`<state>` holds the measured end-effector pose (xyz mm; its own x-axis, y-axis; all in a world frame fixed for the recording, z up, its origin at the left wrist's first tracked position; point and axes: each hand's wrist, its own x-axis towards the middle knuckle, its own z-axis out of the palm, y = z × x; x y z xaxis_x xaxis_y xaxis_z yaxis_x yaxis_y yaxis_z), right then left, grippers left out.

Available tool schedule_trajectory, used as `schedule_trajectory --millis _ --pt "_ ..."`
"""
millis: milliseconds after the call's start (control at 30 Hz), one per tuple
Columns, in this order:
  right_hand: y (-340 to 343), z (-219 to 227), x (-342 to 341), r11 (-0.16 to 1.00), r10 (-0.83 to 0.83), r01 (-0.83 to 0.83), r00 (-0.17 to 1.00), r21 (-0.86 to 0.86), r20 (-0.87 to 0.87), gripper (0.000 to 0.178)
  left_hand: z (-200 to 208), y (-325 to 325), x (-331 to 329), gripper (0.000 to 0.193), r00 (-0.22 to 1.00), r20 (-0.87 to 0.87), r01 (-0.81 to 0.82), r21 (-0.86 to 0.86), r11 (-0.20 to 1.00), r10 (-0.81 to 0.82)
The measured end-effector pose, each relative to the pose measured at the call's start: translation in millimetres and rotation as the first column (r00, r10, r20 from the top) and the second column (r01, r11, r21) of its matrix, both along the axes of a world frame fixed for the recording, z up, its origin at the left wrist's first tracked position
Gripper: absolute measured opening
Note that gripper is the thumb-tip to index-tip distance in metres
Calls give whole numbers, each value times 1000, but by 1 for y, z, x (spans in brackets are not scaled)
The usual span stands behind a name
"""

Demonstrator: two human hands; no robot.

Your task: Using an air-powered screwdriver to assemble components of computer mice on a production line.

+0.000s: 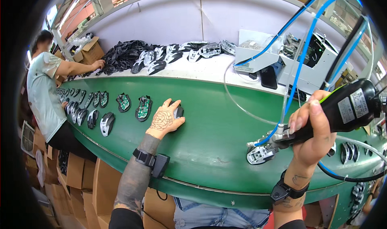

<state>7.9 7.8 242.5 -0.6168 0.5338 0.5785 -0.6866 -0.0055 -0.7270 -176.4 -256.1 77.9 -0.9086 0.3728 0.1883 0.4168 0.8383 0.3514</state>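
Observation:
My left hand [163, 119] reaches out over the green belt, its thumb and fingers closed around a dark computer mouse part [178, 111], mostly hidden under the palm. My right hand [313, 134] is wrapped round a black power screwdriver [342, 110], tilted with its head down to the left. The head of the screwdriver is at a white and grey mouse shell [260, 155] lying on the belt; whether the bit touches it I cannot tell. To the left of my left hand lies a mouse half with a green circuit board [143, 108].
Several mouse shells [107, 124] and board halves line the green belt [209, 136] to the left, where a co-worker [46, 92] stands. Grey shells [171, 53] and a black heap [125, 55] lie on the white shelf. A screw feeder [298, 55] and blue hoses [308, 47] are at right.

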Motion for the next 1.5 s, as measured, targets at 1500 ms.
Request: schedule_trajectory --millis 1500 --pt "-1 -1 -11 997 -69 69 998 38 -13 9 8 -80 -49 57 941 -57 -332 48 942 334"
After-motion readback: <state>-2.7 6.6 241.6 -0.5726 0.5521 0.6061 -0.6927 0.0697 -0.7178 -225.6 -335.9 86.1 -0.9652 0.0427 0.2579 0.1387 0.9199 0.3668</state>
